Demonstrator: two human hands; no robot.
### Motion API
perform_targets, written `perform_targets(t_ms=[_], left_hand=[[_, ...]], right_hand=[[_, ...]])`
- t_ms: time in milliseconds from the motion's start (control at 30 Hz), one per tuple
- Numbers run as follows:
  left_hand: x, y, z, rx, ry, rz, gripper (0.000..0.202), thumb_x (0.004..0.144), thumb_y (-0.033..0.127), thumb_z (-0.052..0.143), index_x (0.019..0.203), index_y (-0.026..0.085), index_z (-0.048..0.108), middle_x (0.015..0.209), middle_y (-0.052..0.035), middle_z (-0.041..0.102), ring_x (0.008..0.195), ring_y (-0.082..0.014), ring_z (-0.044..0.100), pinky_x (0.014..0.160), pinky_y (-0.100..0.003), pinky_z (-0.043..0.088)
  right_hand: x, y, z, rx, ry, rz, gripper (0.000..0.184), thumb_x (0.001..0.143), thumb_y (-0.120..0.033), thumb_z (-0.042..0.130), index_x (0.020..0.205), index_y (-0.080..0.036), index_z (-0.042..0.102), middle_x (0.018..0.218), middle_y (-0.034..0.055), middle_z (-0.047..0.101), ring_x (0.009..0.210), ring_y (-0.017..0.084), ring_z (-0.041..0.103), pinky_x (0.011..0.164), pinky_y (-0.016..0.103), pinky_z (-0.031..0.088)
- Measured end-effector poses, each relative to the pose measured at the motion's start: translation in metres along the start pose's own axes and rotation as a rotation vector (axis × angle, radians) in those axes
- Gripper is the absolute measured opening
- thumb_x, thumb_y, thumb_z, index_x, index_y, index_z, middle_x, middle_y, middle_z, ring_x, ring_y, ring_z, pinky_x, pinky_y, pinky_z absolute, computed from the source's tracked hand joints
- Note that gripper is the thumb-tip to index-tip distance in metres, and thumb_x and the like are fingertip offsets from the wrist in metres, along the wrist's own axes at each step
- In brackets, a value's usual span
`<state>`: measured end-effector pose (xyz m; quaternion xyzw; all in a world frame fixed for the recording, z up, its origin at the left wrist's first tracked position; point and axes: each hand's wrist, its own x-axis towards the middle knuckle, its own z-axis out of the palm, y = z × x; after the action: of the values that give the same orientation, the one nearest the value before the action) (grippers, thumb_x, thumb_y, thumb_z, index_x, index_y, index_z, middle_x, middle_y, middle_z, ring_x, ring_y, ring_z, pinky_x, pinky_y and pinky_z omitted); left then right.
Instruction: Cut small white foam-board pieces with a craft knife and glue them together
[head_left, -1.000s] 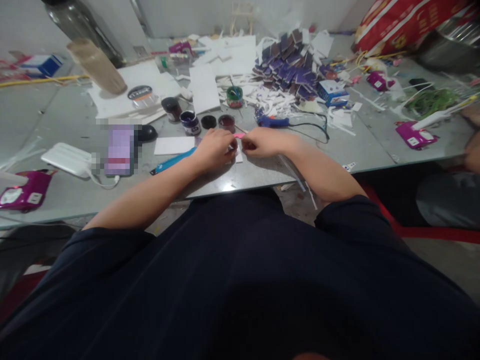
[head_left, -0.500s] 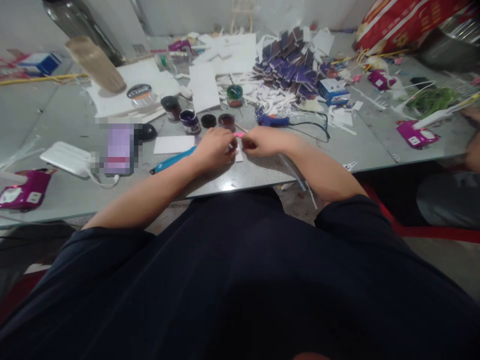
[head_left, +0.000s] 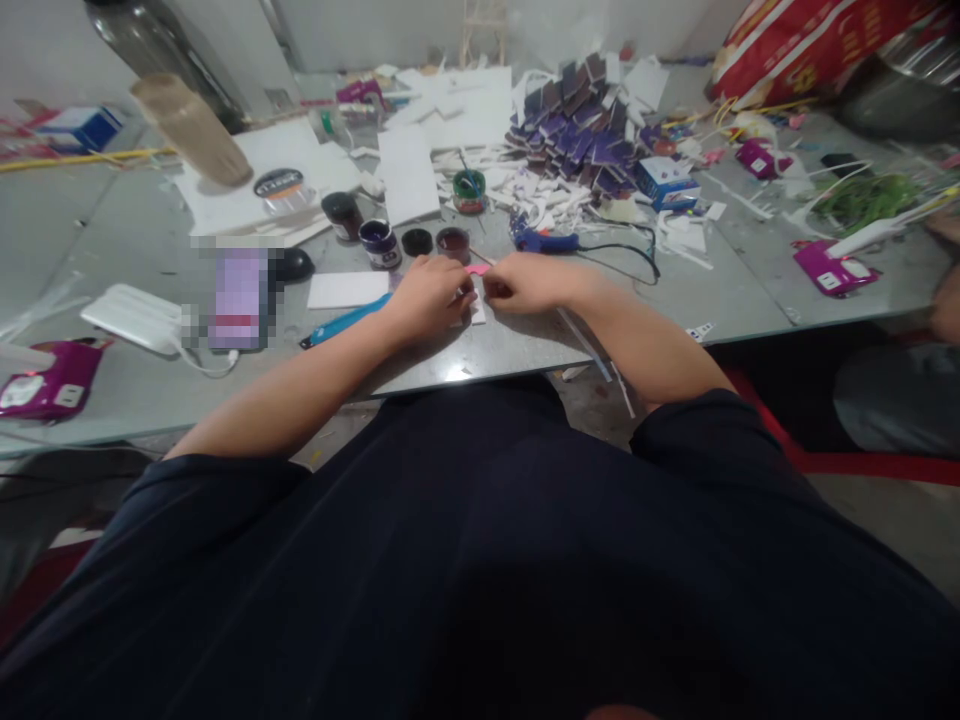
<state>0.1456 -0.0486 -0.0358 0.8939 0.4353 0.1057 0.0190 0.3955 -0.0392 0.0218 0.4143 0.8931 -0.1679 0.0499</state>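
My left hand point(head_left: 433, 293) rests at the table's front with curled fingers. Facing it, my right hand point(head_left: 525, 282) is closed, its thumb against the fingers. A small pink piece point(head_left: 478, 269) shows between them, touching or very near both hands' fingertips. Below it a narrow white piece point(head_left: 478, 308) lies by the left fingers. What each hand pinches, if anything, is hidden by the fingers. Under my left wrist lies a long blue tool point(head_left: 349, 320) with a black tip, and behind it a flat white board point(head_left: 349, 290).
An open purple paint jar point(head_left: 379, 245), a black lid point(head_left: 417, 242) and a brown-red pot point(head_left: 453, 243) stand beyond my hands. A blue-handled tool point(head_left: 551, 241) with a cable lies right. Purple-painted pieces point(head_left: 581, 140) are heaped behind. A phone point(head_left: 238, 300) and power bank point(head_left: 135, 317) lie left.
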Motion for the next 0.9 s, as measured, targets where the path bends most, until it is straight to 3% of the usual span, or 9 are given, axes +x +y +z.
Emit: perform_targets(t_ms=[333, 900], left_hand=[[-0.0022, -0.0034, 0.0029, -0.037, 0.010, 0.083, 0.034, 0.118, 0.026, 0.066, 0.133, 0.021, 0.095, 0.139, -0.0203, 0.090, 0.142, -0.0459, 0.080, 0.121, -0.062, 0.056], [-0.0051, -0.0058, -0.0020, -0.060, 0.018, 0.113, 0.034, 0.111, 0.025, 0.069, 0.127, 0.022, 0.099, 0.138, -0.0200, 0.092, 0.138, -0.0454, 0.083, 0.118, -0.063, 0.058]], right_hand=[[-0.0005, 0.0025, 0.0017, 0.012, 0.005, 0.003, 0.009, 0.112, -0.018, 0.078, 0.106, -0.022, 0.082, 0.103, 0.0101, 0.085, 0.093, 0.029, 0.072, 0.086, 0.042, 0.045], [-0.0026, -0.0009, -0.0003, 0.029, -0.002, 0.006, 0.013, 0.112, -0.014, 0.075, 0.102, -0.023, 0.077, 0.104, 0.0109, 0.086, 0.093, 0.028, 0.073, 0.087, 0.042, 0.048]])
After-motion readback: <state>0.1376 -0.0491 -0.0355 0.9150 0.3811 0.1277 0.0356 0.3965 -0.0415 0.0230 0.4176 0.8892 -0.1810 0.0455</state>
